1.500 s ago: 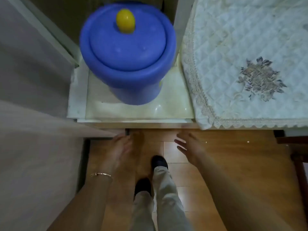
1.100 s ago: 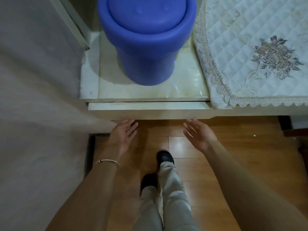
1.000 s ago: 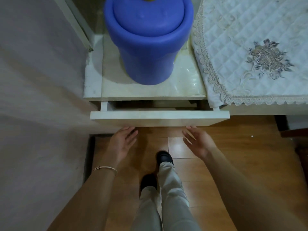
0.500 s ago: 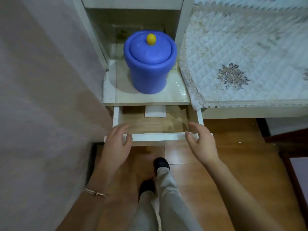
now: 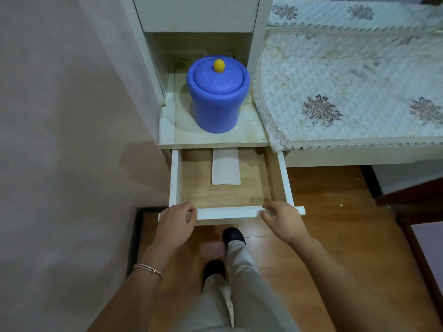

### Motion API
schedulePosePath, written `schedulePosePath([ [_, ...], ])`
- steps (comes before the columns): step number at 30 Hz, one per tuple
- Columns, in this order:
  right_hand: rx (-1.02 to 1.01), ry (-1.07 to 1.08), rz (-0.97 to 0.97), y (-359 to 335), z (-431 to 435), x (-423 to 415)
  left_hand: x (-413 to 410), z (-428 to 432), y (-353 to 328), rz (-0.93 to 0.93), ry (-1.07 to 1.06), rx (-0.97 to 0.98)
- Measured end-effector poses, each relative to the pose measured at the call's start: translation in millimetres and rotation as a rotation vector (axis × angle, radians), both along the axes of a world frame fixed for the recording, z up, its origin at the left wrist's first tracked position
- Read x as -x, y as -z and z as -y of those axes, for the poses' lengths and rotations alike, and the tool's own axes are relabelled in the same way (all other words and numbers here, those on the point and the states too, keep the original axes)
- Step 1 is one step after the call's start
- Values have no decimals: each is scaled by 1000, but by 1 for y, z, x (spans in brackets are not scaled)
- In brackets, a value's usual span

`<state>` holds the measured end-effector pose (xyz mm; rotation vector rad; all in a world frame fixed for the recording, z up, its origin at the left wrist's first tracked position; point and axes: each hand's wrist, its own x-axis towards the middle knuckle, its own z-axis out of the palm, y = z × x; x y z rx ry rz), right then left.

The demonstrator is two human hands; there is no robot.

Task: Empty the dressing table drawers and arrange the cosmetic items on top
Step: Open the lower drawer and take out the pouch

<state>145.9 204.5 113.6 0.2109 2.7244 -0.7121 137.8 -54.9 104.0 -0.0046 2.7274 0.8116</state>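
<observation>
The white drawer [image 5: 227, 212] of the dressing table stands pulled far out over the wooden floor. Its wooden bottom holds only a flat white sheet of paper [image 5: 225, 170] near the back; no cosmetic item shows in the visible part. My left hand [image 5: 177, 224] grips the drawer's front edge at its left end, fingers curled over the top. My right hand [image 5: 282, 220] grips the same front edge at its right end. A blue lidded container [image 5: 217, 97] with a yellow knob stands on the shelf just above the drawer.
A quilted white cloth [image 5: 347, 85] with lace trim and floral embroidery covers the table top to the right. A pale wall [image 5: 67, 140] runs along the left. My legs and dark shoes [image 5: 233, 236] are below the drawer. Dark wooden furniture [image 5: 422, 224] stands at the right edge.
The drawer has slid from shut to far out. Both hands moved from under its front to gripping the front edge. The view pulled back and now shows the shelf and more of the cloth.
</observation>
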Motion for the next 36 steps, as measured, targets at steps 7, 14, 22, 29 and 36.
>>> schedulePosePath([
  [7, 51, 30, 77, 3, 1, -42, -46, 4, 6, 24, 5, 19],
  [14, 82, -16, 126, -5, -3, -28, -41, 5, -2, 72, 27, 41],
  [22, 1, -134, 391, 2, -6, 15, -13, -2, -1, 26, -191, -66],
  [29, 173, -124, 485, 13, 6, 70, 36, -7, 4, -37, -243, 56],
  [36, 266, 226, 409, 47, 55, 120, 48, -8, -2, 94, -447, -89],
])
